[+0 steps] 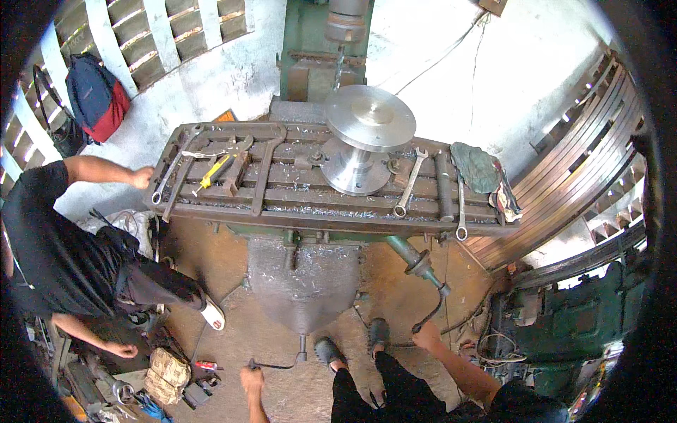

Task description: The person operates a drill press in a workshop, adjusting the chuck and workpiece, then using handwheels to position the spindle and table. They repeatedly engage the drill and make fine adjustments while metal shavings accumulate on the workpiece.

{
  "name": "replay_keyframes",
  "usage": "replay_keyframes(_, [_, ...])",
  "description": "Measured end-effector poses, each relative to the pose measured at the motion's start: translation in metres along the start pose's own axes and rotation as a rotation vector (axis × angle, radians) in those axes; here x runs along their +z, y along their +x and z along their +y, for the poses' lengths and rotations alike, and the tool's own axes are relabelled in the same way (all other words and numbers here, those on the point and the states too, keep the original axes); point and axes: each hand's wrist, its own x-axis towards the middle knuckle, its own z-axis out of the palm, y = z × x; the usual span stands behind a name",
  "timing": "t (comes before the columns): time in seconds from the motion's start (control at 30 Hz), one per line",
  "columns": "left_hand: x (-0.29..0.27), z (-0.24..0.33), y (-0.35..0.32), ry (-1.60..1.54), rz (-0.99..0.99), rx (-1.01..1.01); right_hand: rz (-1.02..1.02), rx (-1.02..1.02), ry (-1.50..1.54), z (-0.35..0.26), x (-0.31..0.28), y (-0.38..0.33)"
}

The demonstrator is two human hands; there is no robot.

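The person stands at the front of a milling machine, both hands on its cranks. The right hand (426, 337) has its grip wrapped around the handle of the dark crank (431, 304) that hangs off the angled shaft at about five o'clock from the machine's slotted surface (331, 215). The left hand (251, 378) is low at seven o'clock, grip closed on the end of a thin crank handle (276, 364) reaching out from the base of the column. On the surface sits a big shiny flanged spool (361, 141) (upright, wide flange on top), with wrenches (410, 182) to its right and a yellow-handled tool (214, 173) at its left. A second person in black crouches at nine o'clock, one hand (143, 176) touching the surface's left end.
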Motion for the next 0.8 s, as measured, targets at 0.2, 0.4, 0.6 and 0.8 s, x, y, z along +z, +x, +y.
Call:
replay_keyframes(0.2, [-0.092, 0.138, -0.156, -0.264, -0.484, 0.193, -0.129, 0.015, -0.326, 0.057, 0.021, 0.066])
replay_keyframes(0.4, [0.114, 0.128, -0.201, -0.1, -0.75, 0.098, 0.254, 0.113, -0.296, 0.101, -0.051, 0.114])
replay_keyframes(0.6, [0.174, 0.004, -0.043, -0.1, -0.451, 0.004, 0.33, 0.344, -0.325, 0.126, -0.162, 0.113])
replay_keyframes(0.8, [-0.027, 0.023, -0.02, 0.103, 0.066, -0.025, 0.414, 0.294, -0.273, 0.138, -0.132, 0.098])
